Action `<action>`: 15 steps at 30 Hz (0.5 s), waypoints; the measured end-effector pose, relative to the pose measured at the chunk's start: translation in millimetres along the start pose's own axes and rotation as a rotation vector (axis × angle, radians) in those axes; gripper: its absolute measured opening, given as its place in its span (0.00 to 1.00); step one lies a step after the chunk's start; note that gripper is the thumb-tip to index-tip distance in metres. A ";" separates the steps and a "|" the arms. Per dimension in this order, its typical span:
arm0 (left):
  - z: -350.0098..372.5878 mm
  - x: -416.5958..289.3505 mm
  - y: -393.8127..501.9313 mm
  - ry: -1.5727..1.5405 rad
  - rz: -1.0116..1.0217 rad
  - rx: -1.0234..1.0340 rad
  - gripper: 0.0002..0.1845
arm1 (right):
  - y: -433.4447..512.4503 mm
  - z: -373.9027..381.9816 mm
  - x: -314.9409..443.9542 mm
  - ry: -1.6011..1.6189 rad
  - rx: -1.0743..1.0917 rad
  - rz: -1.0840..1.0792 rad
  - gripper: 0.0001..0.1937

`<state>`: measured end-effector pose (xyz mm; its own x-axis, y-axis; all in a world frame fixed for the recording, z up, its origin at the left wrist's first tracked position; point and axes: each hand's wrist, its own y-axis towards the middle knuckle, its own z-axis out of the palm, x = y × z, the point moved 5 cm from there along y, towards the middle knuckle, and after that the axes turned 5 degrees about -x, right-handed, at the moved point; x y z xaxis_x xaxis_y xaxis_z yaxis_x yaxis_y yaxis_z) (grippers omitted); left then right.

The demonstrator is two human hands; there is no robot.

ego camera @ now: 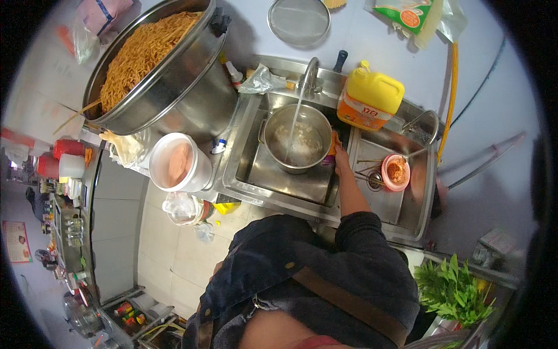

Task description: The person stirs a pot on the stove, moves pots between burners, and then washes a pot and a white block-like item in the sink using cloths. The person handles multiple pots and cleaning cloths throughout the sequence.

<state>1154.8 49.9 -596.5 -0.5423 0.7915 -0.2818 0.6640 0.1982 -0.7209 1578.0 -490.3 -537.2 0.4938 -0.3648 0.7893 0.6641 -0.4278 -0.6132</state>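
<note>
A round stainless-steel pot [297, 138] sits in the left basin of a metal double sink [287, 187]. Water runs from the curved faucet [312, 70] into the cloudy water in the pot, where pale bits float. My right hand [341, 156] is at the pot's right side, closed around an orange cloth or sponge [333, 144] that touches the pot's wall. My left hand is out of view. In the right basin, a pink bowl [396, 172] holds reddish-brown food or scraps.
A yellow detergent jug [370, 98] stands behind the divider. At the upper left, a large steel steamer or pot [174, 91] holds brown noodles. A white bucket [179, 162] stands left of the sink. Leafy greens [455, 292] lie at the lower right. A round strainer [299, 22] hangs on the wall.
</note>
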 end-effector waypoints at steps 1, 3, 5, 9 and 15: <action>2.5 -1.4 -1.8 -0.010 -0.008 -0.004 0.20 | -0.1 0.4 -1.8 0.014 0.041 -0.004 0.19; 7.5 -4.6 -5.9 -0.023 -0.018 -0.014 0.20 | -3.2 4.2 -8.0 0.052 0.057 0.005 0.18; 11.6 -6.5 -10.6 -0.036 -0.030 -0.022 0.20 | -18.4 7.4 -28.4 0.036 0.015 0.087 0.18; 19.5 -8.9 -16.2 -0.054 -0.041 -0.029 0.20 | -51.4 27.9 -55.6 0.190 -0.122 0.147 0.18; 22.9 -14.6 -11.9 -0.061 -0.030 -0.036 0.21 | -69.0 48.1 -15.2 0.373 -0.067 0.168 0.16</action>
<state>1143.1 22.8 -598.3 -0.5920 0.7485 -0.2990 0.6643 0.2431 -0.7068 1551.6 -415.5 -505.4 0.3471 -0.7037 0.6199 0.5475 -0.3846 -0.7432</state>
